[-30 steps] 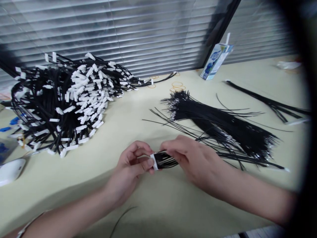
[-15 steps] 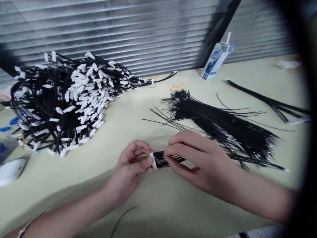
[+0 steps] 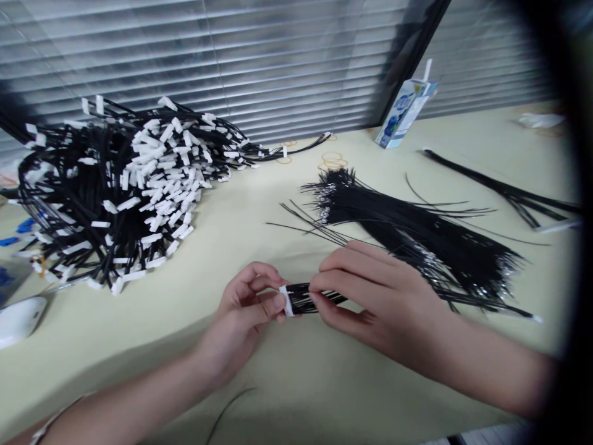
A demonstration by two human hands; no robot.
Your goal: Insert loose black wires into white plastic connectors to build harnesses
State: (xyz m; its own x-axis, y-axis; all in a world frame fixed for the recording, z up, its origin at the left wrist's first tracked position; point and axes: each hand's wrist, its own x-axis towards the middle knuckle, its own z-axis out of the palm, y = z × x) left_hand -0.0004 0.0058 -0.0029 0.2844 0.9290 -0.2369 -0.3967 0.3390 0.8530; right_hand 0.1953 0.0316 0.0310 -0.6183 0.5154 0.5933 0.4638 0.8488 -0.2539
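Note:
Between thumb and fingers, my left hand (image 3: 252, 303) grips a white connector (image 3: 287, 301) just above the table. Several thin black wires (image 3: 302, 299) run out of the connector's right side. My right hand (image 3: 370, 290) is closed in a pinch over these wires, a short way right of the connector. Its fingertips hide whether one wire or more is caught between them. The wires pass on beneath the right hand, and a bundle with a white tip (image 3: 523, 314) comes out beyond it.
A large heap of black cables with white connectors (image 3: 157, 161) lies at the left. Loose black wires (image 3: 417, 228) are piled behind my right hand. A drink carton (image 3: 403, 114) stands by the blinds, rubber bands (image 3: 332, 162) nearby. A white mouse (image 3: 21, 321) sits far left.
My right hand has shifted very slightly to the right along the wires. The left hand keeps its grip on the connector.

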